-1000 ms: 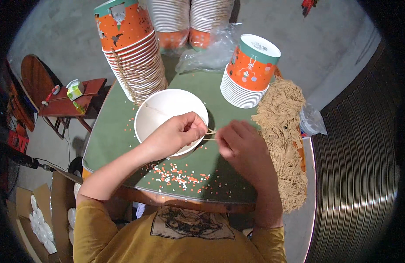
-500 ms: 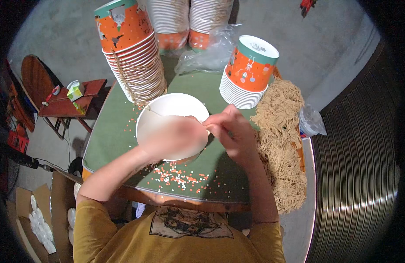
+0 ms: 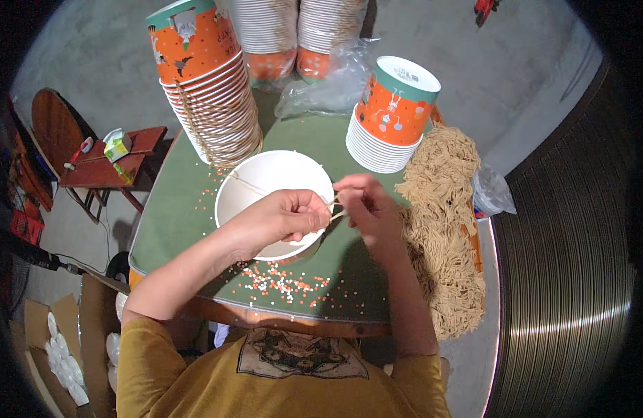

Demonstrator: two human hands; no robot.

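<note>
Over the middle of a green surface (image 3: pixel 175 223), the person's two hands meet above a white paper bowl (image 3: pixel 266 184). The left hand (image 3: pixel 283 219) is curled nearly closed, fingertips pinched on a thin tan string (image 3: pixel 333 202) and resting across the bowl's near rim. The right hand (image 3: pixel 367 205), just beside it, is also pinched shut on the same string, thumb and forefinger holding a short length between the two hands. A further bit of string lies slack across the inside of the bowl, towards its far left rim.

The string looks light, limp and thin, likely to slip unless held between fingertips close to the working point. The bowl looks light and easily dented, so it is best steadied at the rim.

Small orange, red and white specks (image 3: pixel 287 282) are scattered on the surface near the person's body. To the right of the hands lies a large loose heap of the same tan string (image 3: pixel 443 223), running along the right edge. Behind the bowl to the left stands a tall leaning stack of orange patterned bowls (image 3: pixel 206 90), turned upside down. Behind it to the right is a shorter stack (image 3: pixel 391 115) of the same kind. Two more stacks (image 3: pixel 297 35) stand at the far edge, with crumpled clear plastic (image 3: pixel 328 83) beside them. Off the surface to the left is a small wooden stool (image 3: pixel 109 157) holding a few small items.
</note>
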